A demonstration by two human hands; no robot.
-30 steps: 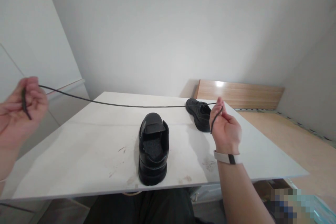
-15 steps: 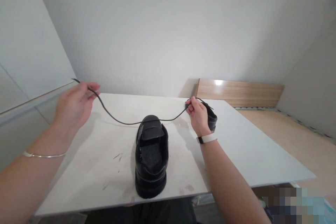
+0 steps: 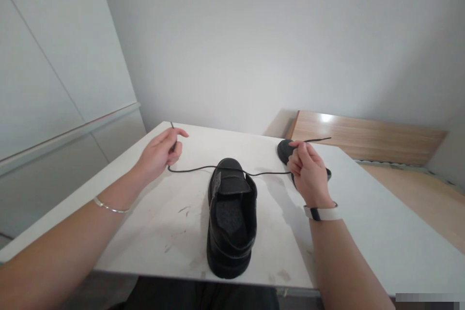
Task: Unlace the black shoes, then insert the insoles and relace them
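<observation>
Now, from the head view, the lace (image 3: 181,171) was held near its ends, pinched in the curled fingers of the left hand (image 3: 158,152) and the right hand (image 3: 308,172). A second earlier it had been stretched nearly straight; since then the hands had been brought closer and it was slackened across the near shoe (image 3: 231,220) on the table (image 3: 352,208). The far shoe (image 3: 284,151) was partly hidden by the right hand.

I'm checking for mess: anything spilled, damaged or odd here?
Yes: dark, irregular smudges mark the flat white tabletop on both sides of the nearer rounded, black, leather-look shoe, standing out against the pale surface.
</observation>
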